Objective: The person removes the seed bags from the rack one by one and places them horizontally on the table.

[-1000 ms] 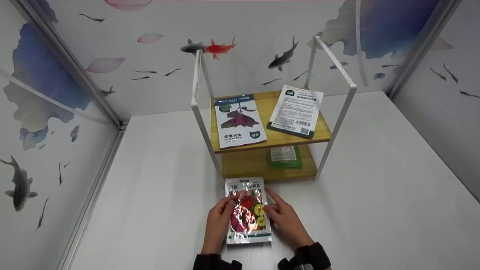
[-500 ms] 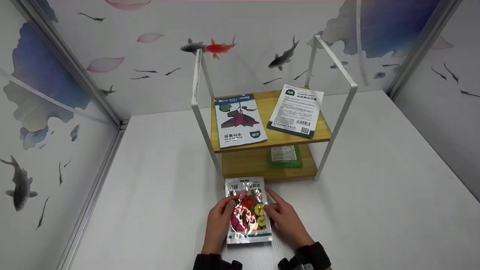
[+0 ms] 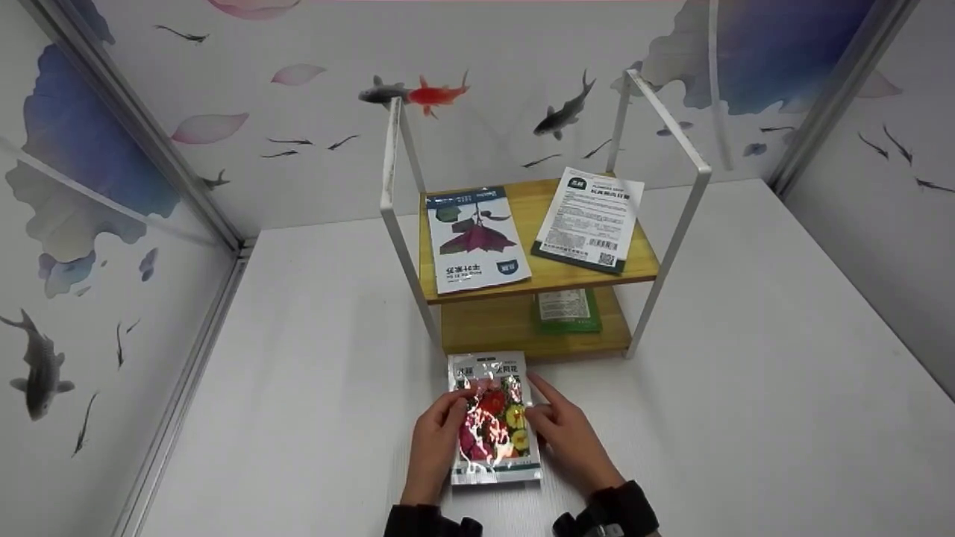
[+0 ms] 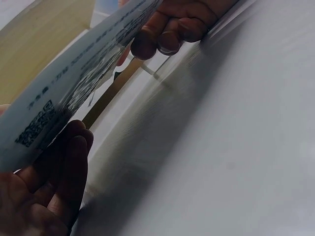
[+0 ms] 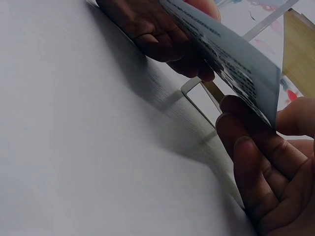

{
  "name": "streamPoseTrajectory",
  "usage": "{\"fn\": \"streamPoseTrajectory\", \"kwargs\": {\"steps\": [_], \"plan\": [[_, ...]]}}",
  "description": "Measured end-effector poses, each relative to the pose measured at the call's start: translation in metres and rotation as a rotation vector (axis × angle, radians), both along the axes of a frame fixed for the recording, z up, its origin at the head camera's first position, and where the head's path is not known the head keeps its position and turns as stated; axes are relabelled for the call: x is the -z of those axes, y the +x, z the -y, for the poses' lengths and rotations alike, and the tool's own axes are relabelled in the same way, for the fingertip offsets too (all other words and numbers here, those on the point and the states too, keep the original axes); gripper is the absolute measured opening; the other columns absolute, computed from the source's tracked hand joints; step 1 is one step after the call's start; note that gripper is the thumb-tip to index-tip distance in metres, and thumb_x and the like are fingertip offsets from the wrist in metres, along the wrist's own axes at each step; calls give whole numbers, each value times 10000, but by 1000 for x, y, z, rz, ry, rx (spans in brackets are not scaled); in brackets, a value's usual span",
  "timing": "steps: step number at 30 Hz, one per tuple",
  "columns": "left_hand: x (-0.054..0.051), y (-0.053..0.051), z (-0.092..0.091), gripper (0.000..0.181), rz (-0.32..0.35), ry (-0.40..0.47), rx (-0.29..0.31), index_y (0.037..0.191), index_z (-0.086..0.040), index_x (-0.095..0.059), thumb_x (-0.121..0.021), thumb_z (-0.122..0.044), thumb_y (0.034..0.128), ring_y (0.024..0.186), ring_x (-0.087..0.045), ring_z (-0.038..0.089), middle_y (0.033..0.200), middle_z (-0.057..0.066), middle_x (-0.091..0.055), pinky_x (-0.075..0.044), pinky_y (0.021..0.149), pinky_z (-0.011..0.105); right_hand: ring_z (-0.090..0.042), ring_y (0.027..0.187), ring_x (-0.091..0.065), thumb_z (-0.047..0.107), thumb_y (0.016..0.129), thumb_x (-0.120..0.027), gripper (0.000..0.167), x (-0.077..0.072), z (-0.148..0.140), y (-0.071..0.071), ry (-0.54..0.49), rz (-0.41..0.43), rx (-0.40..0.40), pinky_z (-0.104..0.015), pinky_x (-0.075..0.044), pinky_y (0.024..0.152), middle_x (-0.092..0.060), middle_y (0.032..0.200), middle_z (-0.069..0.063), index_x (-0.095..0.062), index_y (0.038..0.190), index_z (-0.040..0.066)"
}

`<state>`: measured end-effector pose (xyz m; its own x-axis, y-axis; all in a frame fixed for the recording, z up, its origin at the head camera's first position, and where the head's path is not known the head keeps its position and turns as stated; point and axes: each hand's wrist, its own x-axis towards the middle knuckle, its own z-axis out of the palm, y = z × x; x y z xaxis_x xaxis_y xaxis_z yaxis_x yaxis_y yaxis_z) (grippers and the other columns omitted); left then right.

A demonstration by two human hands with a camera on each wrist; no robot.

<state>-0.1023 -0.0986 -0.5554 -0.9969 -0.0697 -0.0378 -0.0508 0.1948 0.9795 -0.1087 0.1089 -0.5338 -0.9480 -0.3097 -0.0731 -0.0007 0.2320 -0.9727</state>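
Both hands hold a shiny seed packet (image 3: 492,432) with red, pink and yellow flowers on its front, in front of the small shelf. My left hand (image 3: 435,447) pinches its left edge, thumb on the front. At the right edge my right hand (image 3: 571,440) pinches it too, index finger along the side. From below, the left wrist view shows the packet's printed back (image 4: 74,78) with a QR code, and fingers curled behind it. In the right wrist view the packet (image 5: 241,64) is tilted above the white table, with fingertips under it.
A two-tier wooden shelf (image 3: 533,201) with white metal side frames stands behind the packet. On its top tier lie a purple-leaf packet (image 3: 477,242) and a white back-side-up packet (image 3: 589,220). A green packet (image 3: 567,312) lies on the lower tier. Printed walls surround the white table (image 3: 313,373).
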Motion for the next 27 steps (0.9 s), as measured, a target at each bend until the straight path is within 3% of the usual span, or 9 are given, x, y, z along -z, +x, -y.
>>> {"fn": "streamPoseTrajectory", "kwargs": {"steps": [8,16,20,27], "plan": [[4,-1,0,287,-18,-7,3,1091,-242,-619,-480,-406,902,720,-518,163,903,-22,-595,-423,693,297,-162,556,-464,197,931,-479,531,1,0,0,-3,5,2,-279,-426,564,-500,621,-84,-262,1414,156],[4,-1,0,271,-26,-2,5,1077,-244,-623,-482,-397,903,773,-523,156,969,-48,-604,-424,707,297,-115,535,-449,271,925,-490,539,23,-2,-8,1,-3,10,-272,-418,562,-499,612,-24,-265,1411,222],[5,-1,0,271,-16,-2,-1,1073,-248,-624,-489,-405,898,737,-521,155,891,-21,-593,-428,677,297,-113,529,-459,346,909,-499,554,30,-3,-9,5,-22,13,-272,-425,560,-501,603,1,-271,1406,256],[6,-1,0,276,-6,1,-4,1074,-250,-622,-491,-413,894,624,-494,154,763,26,-533,-422,612,296,-110,528,-454,355,904,-504,561,30,-3,-9,2,-25,11,-273,-423,563,-489,595,15,-271,1406,260]]}}
